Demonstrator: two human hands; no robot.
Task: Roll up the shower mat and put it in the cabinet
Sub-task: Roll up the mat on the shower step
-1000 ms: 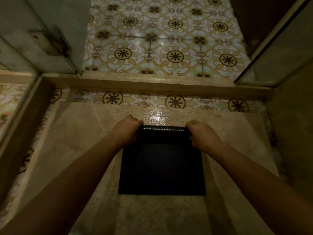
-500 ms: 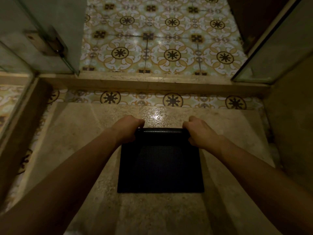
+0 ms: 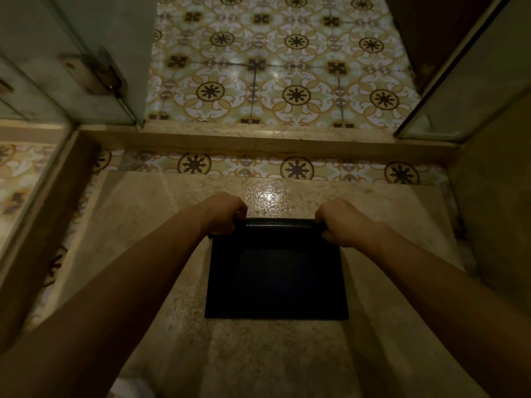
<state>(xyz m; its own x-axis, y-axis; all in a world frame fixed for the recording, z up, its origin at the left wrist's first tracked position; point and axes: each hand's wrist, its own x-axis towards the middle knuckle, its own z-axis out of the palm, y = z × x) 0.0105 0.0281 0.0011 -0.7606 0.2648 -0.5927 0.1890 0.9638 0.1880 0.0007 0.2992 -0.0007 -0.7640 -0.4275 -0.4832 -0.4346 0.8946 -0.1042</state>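
Observation:
A dark, textured shower mat (image 3: 275, 277) lies on the beige stone shower floor. Its far edge is curled into a roll (image 3: 280, 224), while the near part stays flat. My left hand (image 3: 225, 215) grips the roll's left end. My right hand (image 3: 342, 224) grips its right end. Both fists are closed around the rolled edge. No cabinet shows in the head view.
A raised stone curb (image 3: 258, 142) crosses the shower entrance ahead, with patterned tile floor (image 3: 287, 81) beyond. A glass door with a metal hinge (image 3: 94, 74) stands at the left, a glass panel (image 3: 471, 81) at the right. A beige wall (image 3: 500, 202) closes the right side.
Both hands have rolled the far edge toward me, so the roll is slightly thicker and the flat part of the mat shorter.

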